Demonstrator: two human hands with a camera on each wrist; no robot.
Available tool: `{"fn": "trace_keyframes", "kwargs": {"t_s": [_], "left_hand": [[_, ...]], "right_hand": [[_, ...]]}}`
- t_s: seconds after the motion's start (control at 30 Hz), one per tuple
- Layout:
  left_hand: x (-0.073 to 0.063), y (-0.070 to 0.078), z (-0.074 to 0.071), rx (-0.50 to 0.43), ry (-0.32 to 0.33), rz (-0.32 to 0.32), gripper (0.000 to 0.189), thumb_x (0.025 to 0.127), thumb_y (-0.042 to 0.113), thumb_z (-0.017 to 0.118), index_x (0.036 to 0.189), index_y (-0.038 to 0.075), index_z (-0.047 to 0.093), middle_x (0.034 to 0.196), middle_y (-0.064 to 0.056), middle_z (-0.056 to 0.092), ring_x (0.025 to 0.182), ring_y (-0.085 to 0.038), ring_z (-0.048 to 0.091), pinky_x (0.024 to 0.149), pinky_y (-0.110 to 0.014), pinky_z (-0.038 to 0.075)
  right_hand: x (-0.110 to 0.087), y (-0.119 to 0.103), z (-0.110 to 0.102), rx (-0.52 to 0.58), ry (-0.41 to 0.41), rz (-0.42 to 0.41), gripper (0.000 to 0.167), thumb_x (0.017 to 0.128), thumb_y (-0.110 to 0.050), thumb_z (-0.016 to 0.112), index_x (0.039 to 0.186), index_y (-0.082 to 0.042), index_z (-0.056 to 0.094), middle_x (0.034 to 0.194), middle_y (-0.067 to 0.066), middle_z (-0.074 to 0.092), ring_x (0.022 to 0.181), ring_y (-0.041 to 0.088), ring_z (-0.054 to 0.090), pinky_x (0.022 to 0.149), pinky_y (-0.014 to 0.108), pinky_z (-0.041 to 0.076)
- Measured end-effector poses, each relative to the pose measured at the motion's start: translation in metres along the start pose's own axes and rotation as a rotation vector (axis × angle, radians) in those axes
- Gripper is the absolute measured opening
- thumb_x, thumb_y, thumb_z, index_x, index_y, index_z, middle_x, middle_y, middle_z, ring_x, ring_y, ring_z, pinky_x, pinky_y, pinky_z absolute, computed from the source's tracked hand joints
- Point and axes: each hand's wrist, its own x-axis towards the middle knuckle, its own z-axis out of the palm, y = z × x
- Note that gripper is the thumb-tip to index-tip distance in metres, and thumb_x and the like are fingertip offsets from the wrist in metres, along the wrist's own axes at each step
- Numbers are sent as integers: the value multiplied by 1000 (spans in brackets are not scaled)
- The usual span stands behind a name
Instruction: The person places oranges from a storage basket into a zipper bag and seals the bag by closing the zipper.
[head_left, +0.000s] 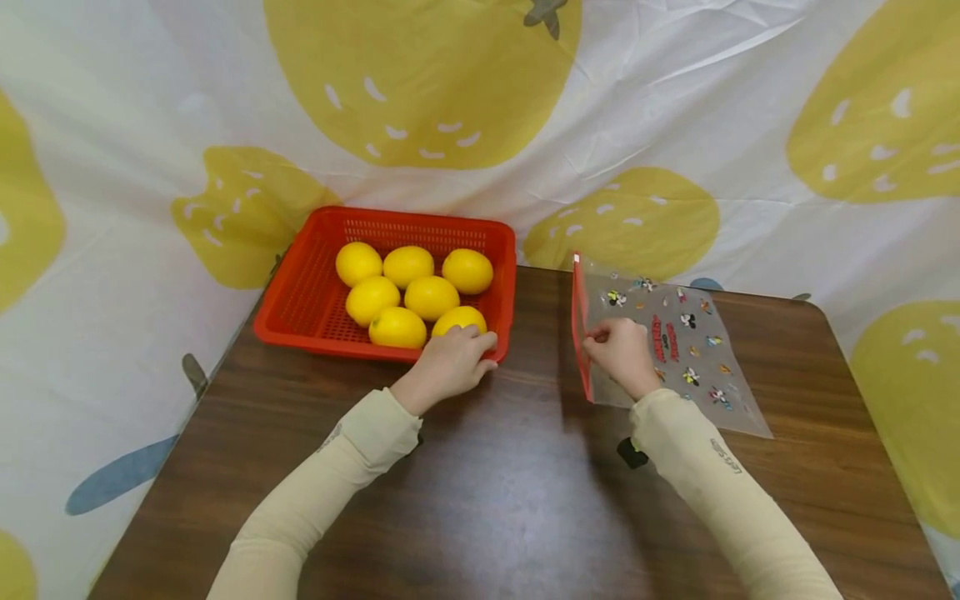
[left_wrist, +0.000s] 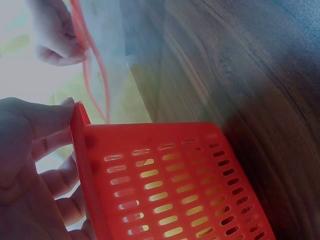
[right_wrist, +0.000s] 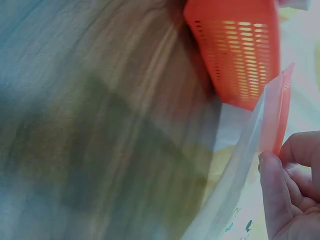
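Note:
Several yellow lemons (head_left: 432,297) lie in a red slotted plastic basket (head_left: 273,321). My left hand (head_left: 453,367) is over the basket's near right corner, its fingers partly covering the nearest lemon on that side. In the left wrist view, the thumb (left_wrist: 50,119) is at the basket rim (left_wrist: 86,165), and the other fingers reach past it; no lemon shows between them. My right hand (head_left: 624,354) pinches the red zip edge of a clear zip bag (head_left: 701,350) printed with small cartoon figures. Thumb and forefinger meet on that edge in the right wrist view.
A brown wooden table (head_left: 480,500) carries the basket on the left and the bag on the right. Behind it hangs a white cloth (head_left: 645,92) with large yellow fruit prints, close to the basket's back and the table's far edge.

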Motion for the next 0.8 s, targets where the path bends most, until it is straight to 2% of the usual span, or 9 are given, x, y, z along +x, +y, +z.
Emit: {"fn": "trace_keyframes", "kwargs": {"t_s": [0.33,0.63,0.8], "left_hand": [[1,-1,1,1,3,4,24,85,33,61,100,15,57,85,-2,55,72,-19,52,59,-31,47],[1,-2,-1,-25,5,21,25,85,33,62,101,14,59,87,-2,57,73,-19,54,62,-30,48],[3,-3,-4,-36,1,38,24,83,32,64,99,13,62,84,-2,59,72,-16,54,65,-28,47]], "right_hand": [[-5,-10,-26,84,49,-12,15,72,-6,56,73,0,69,58,9,64,33,0,44,37,25,42],[-13,-19,-45,144,-11,50,15,77,-7,55,79,0,68,65,12,65,38,4,51,36,27,44],[-17,-23,-52,156,11,42,14,76,-7,56,78,0,68,63,13,65,37,7,52,36,26,44]]}}
